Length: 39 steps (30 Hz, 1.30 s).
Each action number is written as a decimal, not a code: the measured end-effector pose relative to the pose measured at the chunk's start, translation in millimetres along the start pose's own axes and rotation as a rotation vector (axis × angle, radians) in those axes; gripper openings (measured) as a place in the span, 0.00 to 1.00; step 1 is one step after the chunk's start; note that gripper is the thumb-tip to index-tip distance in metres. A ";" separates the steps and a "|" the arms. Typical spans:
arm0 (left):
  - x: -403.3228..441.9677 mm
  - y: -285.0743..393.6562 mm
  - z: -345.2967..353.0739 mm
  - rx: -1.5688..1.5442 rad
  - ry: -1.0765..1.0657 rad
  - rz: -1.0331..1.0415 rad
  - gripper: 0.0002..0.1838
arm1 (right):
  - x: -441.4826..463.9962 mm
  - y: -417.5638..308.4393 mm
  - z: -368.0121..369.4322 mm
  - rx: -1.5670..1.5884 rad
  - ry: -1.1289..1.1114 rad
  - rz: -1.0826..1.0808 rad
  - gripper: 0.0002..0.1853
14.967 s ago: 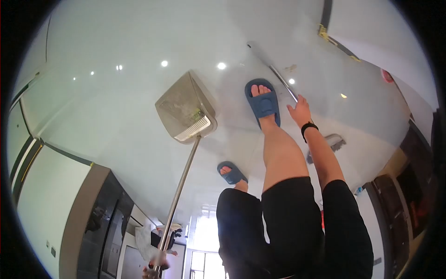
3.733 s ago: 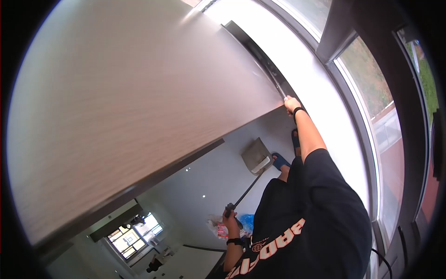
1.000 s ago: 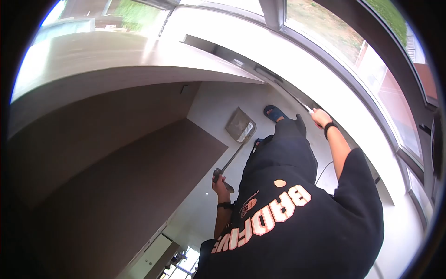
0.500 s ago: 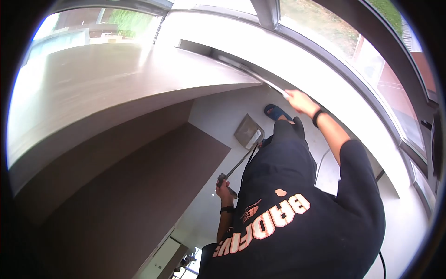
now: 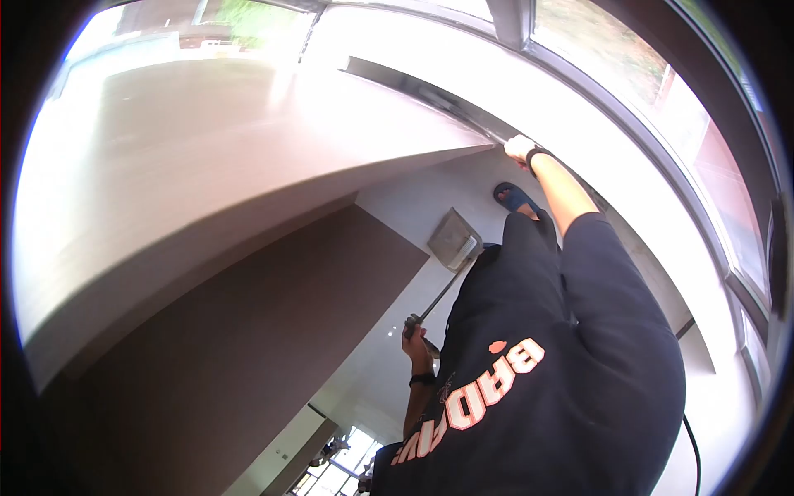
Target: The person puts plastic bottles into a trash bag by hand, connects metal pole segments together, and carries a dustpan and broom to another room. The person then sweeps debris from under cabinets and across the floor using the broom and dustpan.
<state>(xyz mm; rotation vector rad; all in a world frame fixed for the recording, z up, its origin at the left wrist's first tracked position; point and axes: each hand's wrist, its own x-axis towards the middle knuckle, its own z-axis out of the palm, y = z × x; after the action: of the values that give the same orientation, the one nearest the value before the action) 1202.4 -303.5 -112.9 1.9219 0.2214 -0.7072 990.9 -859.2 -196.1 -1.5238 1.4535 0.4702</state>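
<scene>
My right hand (image 5: pixel 519 150) is stretched far forward and closed around the end of a long thin pole (image 5: pixel 495 136). The pole runs into the narrow gap between the desk edge and the white window ledge; its far end is hidden there. My left hand (image 5: pixel 418 341), low at my side, grips the handle of a long-handled dustpan (image 5: pixel 447 245). The grey-brown pan lies near the floor ahead of my feet, and a light patch shows near its handle side.
A large desk or cabinet (image 5: pixel 207 140) with a pale top and brown side fills the left. The white ledge (image 5: pixel 645 207) and framed windows curve along the right. My foot in a blue sandal (image 5: pixel 514 197) stands on the pale floor. A dark cable (image 5: pixel 693 450) hangs at lower right.
My right hand has pushed forward to the desk corner, sliding the pole deeper into the gap, and my body leans further. The left hand still holds the dustpan handle.
</scene>
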 end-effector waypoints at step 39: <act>1.5 -5.7 16.2 0.061 -0.100 0.087 0.20 | -62.6 33.1 -7.3 -0.370 0.103 -0.118 0.07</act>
<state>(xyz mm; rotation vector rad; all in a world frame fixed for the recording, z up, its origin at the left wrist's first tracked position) 1194.9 -315.4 -122.9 1.9354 0.0544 -0.7577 944.3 -825.2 -154.5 -1.9393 1.3984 0.6219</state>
